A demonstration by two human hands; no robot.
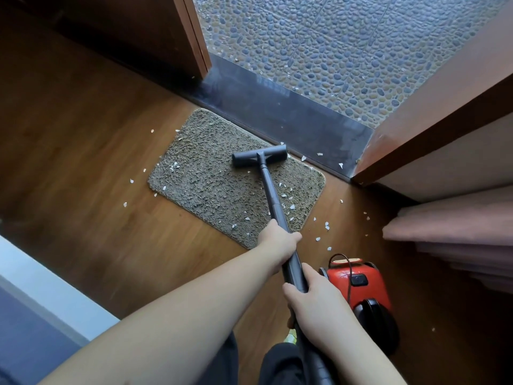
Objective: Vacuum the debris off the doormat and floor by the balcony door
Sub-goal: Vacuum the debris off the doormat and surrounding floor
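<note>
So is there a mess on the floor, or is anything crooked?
Yes. Little white scraps are scattered over the doormat, the wooden floor around it and the dark door sill. The mat also lies at a slant to the sill rather than square.

No legible text, brand, number or sign is found anywhere in the head view. The red canister vacuum cleaner (358, 284) carries a pale panel on its top near the handle, but any print on it is too small and blurred to read.
</note>
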